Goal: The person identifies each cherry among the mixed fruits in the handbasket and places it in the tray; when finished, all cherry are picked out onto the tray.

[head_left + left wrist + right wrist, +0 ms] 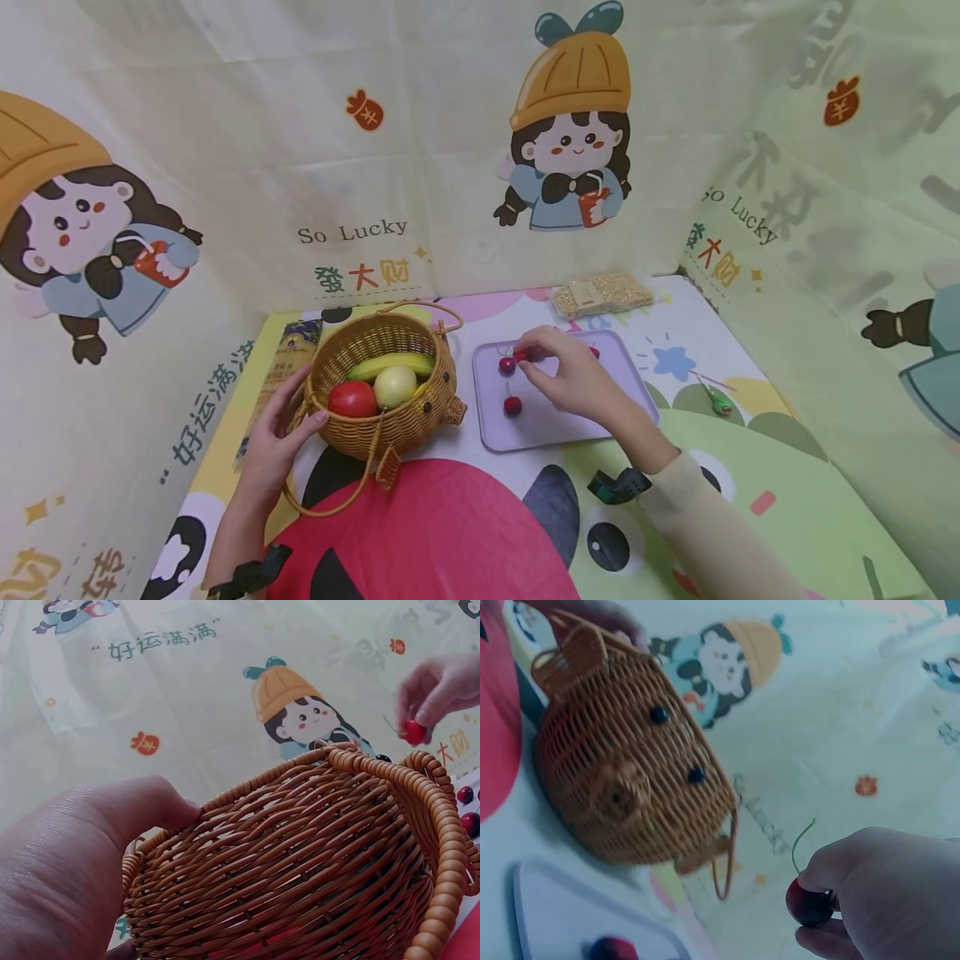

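A pig-shaped wicker basket point(405, 429) holds a red fruit point(352, 399), a pale round fruit point(394, 387) and a banana point(390, 364). My left hand point(281, 437) grips its left side, the thumb point(161, 802) lying along the rim. My right hand point(573, 375) is raised over a lilac tray point(491, 437), pinching a stemmed cherry point(808, 901) between thumb and fingers. Other cherries lie on the tray: one point(512, 406) toward the front, another point(507, 366) farther back, and one point(594, 352) partly behind my hand.
Left of the basket lies a long printed packet point(300, 342). A clear bag of grains point(603, 295) sits behind the tray, by the back wall. To the right, a small green object point(720, 404) rests on the patterned cloth. The basket's looped handle point(330, 510) extends toward me.
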Demonstrator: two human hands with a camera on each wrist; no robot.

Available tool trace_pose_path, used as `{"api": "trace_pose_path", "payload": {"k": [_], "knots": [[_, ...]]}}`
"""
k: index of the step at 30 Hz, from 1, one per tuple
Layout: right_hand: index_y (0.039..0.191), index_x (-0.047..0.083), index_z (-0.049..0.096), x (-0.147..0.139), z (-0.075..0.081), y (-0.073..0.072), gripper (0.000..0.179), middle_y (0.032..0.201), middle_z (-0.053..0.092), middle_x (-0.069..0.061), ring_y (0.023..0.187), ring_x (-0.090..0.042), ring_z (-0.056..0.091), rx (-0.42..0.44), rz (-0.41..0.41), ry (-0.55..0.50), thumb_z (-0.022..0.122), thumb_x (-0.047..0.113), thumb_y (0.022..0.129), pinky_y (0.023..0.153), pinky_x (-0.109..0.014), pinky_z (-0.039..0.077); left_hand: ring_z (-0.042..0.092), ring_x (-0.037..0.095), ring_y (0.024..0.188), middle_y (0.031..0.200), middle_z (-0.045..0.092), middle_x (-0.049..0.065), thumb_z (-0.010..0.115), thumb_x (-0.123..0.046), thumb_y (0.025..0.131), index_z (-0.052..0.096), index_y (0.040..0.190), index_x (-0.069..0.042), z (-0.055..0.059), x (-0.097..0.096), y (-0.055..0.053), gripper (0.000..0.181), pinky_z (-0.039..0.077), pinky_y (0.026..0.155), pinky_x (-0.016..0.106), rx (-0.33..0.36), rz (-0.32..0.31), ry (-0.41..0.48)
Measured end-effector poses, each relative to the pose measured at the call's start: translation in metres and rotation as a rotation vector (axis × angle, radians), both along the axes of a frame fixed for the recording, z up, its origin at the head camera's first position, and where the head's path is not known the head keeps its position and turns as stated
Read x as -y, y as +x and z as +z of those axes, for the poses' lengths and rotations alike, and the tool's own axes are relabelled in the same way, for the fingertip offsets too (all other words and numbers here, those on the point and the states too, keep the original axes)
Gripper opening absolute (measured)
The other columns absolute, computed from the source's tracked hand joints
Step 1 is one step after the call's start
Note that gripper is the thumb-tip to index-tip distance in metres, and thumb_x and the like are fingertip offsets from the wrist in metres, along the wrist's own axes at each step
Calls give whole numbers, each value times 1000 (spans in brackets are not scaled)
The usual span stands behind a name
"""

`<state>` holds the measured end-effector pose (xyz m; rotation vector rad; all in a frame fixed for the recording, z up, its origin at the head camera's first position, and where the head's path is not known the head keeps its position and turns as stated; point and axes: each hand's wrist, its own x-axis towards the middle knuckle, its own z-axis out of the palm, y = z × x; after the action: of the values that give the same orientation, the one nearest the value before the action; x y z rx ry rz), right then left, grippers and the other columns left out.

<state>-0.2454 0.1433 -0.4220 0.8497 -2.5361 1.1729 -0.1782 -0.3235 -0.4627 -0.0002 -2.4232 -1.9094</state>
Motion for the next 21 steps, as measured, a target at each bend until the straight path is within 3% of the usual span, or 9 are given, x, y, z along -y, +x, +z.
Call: {"api": "trace_pose_path", "payload": {"k": [8, 16, 21], "knots": [[119, 10, 77, -36, -19, 6, 21, 116, 78, 0, 106, -19, 77, 6, -83, -20, 80, 3, 99, 97, -47, 68, 23, 31, 174, 184, 32, -3, 71, -14, 109, 38, 174, -30, 1, -1, 1, 75, 21, 130, 81, -11, 0, 10], [110, 5, 77, -66, -38, 17, 20, 107, 77, -6, 99, -21, 76, -47, -149, -26, 80, -5, 94, 88, -47, 69, 22, 33, 174, 184, 32, -3, 72, -15, 109, 38, 174, -31, 2, -2, 3, 75, 23, 130, 81, -7, 4, 12], [113, 6, 77, -85, -50, 22, 22, 109, 77, -7, 100, -22, 76, -5, -208, 12, 81, -3, 94, 89, -48, 69, 22, 33, 174, 184, 32, -2, 71, -14, 109, 38, 175, -31, 2, -3, 2, 75, 23, 130, 81, -11, 3, 9]]}}
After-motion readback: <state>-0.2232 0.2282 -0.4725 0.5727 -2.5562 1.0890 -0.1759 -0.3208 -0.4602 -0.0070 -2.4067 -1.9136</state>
